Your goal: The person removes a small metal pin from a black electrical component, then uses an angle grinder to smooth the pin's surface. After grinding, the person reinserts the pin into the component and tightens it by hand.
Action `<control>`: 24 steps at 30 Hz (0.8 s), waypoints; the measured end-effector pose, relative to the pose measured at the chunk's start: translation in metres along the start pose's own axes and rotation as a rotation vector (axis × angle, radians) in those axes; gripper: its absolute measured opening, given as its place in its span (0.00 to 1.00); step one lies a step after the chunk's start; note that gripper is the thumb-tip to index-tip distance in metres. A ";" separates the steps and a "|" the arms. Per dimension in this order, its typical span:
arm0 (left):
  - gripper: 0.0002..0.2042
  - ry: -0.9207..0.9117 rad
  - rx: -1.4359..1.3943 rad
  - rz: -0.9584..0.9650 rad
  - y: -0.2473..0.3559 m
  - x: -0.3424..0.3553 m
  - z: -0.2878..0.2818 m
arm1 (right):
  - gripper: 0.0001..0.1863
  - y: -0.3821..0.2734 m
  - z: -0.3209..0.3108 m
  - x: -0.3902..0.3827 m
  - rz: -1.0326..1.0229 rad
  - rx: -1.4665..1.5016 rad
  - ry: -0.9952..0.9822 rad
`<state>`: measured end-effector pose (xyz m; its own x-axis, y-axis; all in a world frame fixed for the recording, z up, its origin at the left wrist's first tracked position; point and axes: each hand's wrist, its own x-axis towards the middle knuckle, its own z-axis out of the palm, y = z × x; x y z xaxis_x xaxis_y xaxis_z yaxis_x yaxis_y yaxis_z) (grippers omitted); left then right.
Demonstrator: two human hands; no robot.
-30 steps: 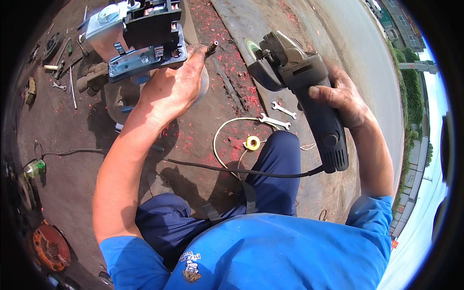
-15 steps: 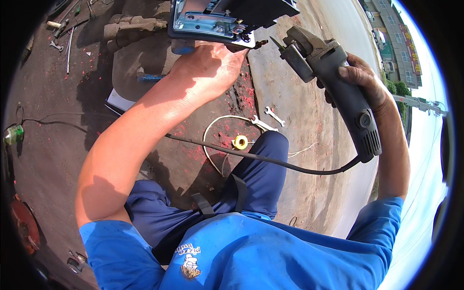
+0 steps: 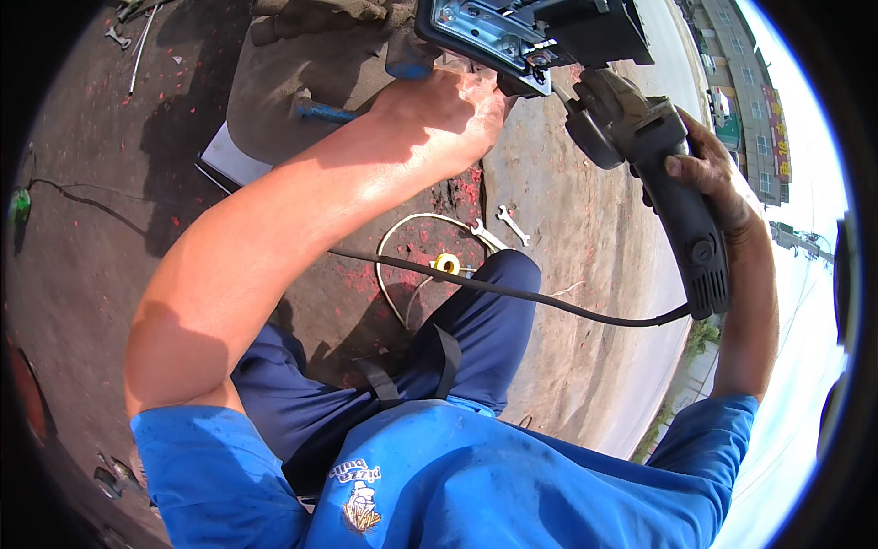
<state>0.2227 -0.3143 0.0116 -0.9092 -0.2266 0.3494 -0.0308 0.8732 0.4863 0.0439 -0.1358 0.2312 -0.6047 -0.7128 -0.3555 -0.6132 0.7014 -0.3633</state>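
My right hand (image 3: 715, 178) is wrapped round the dark body of an angle grinder (image 3: 681, 206), its head pointing up and left. The grinder's disc edge sits close beside the lower right corner of a silver metal mechanism (image 3: 498, 35) with a black frame and black box part, at the top of the view. I cannot tell whether the disc touches it. My left hand (image 3: 444, 114) is closed at the mechanism's lower edge, gripping it, with the fingertips partly hidden. The grinder's black cord (image 3: 512, 291) runs left across my knee and behind my left forearm.
A brown metal block with a blue-handled part (image 3: 325, 112) stands beyond my left forearm. On the ground are two wrenches (image 3: 512, 224), a yellow tape roll (image 3: 446, 264), a pale looped cord (image 3: 380, 274) and red chips. A building (image 3: 745, 82) rises at far right.
The mechanism, both hands and the grinder have shifted right in view, as the view itself moved a little. The gap between the grinder's head and the mechanism's corner looks smaller.
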 end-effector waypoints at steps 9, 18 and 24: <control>0.15 0.130 -0.023 0.018 -0.007 0.002 0.023 | 0.57 -0.039 -0.001 -0.013 -0.063 -0.394 0.074; 0.20 0.064 0.003 -0.089 0.000 -0.001 0.012 | 0.57 -0.049 0.013 -0.027 -0.135 -0.494 0.037; 0.16 -0.093 -0.078 -0.185 0.009 0.001 -0.005 | 0.44 -0.049 0.028 -0.034 -0.288 -0.549 0.170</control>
<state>0.2239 -0.3090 0.0205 -0.9257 -0.3355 0.1746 -0.1716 0.7838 0.5968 0.1090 -0.1457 0.2368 -0.4210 -0.8943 -0.1519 -0.9070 0.4123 0.0861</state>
